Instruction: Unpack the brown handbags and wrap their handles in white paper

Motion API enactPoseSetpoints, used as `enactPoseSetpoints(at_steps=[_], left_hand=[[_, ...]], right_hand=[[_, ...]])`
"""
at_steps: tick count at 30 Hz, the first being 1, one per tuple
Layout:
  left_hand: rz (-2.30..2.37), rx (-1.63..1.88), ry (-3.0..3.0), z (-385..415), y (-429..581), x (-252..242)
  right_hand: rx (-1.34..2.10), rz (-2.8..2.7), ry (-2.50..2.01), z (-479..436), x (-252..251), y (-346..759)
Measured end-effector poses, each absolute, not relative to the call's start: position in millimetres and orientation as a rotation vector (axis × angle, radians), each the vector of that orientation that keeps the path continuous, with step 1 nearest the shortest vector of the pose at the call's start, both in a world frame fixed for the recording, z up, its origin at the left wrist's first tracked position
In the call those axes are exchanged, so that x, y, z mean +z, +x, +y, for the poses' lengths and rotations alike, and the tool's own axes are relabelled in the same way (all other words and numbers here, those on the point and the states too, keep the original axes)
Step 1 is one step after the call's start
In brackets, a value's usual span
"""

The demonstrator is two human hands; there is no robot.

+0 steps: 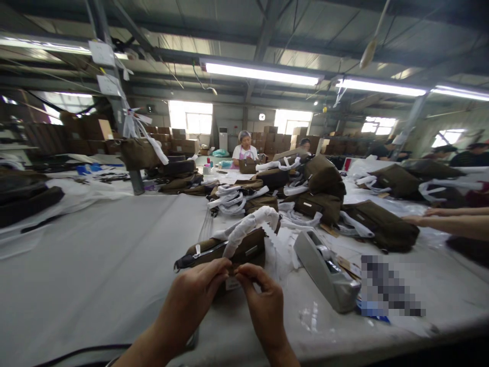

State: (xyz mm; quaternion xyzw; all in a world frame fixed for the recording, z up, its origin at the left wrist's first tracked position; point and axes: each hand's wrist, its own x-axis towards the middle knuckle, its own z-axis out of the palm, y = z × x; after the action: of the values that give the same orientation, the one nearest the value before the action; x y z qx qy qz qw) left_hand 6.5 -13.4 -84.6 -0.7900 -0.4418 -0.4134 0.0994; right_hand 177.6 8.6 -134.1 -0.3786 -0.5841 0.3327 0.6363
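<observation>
Resting at far left on a pale table (114, 244), dark bags (26, 201) lie short of a post (137, 181), where an olive bag (139, 154) hangs by white-wrapped straps (132, 125). At front, a left hand (193, 293) pinches thumb and fingertips together on a small piece (234, 271), too small to identify, at the near side of the work bag (254, 240). That bag lies front and centre on the table, zip pull (197, 251) to the left, wrapped handle (248, 227) arching up. Across the table, a co-worker (241, 152) sits behind another bag (248, 166). The right hand (266, 300), just beside the left, closes thumb and forefinger on the same piece. Beyond rises a pile (321, 176) of bags. Past a grey dispenser (324, 272), another person's hands (414, 219) reach in near a brown bag (382, 224)
</observation>
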Motion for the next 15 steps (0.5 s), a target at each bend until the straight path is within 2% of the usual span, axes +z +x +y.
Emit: enactPoseSetpoints(at_steps=[15], left_hand=[[-1.196, -1.173, -2.372, -15.5, 7.5, -84.4]], right_hand=[[0.399, -1.637, -0.708, 7.7, -131.4, 181.8]])
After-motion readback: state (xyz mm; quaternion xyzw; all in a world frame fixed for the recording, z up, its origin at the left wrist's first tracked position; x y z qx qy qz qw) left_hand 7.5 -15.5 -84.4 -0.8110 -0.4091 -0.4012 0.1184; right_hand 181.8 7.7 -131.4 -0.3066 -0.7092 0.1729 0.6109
